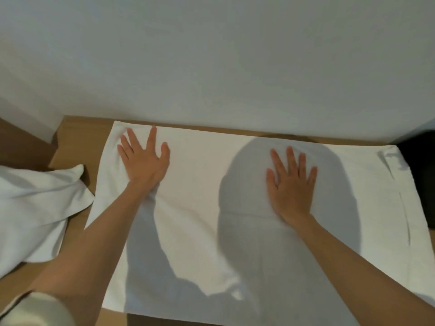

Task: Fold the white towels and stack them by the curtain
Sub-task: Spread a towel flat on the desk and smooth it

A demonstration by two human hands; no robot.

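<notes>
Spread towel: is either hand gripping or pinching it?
No, the left hand and the right hand both lie flat, palm down, on the towel.

- Light is moderate and soft; the wall (211, 55) reads dull grey with a bluish cast.
- The source sits behind and above the person: a rounded head shadow falls on the spread towel (200, 172), under the right hand (292, 184).
- A second shadow runs beside the left forearm (98, 231).
- The towel's lit areas are near-white, weave unresolved.
- Edges bow from the wide angle; the sleeve (35, 309) is blurred.
- The dark object (421, 180) is underexposed.
</notes>
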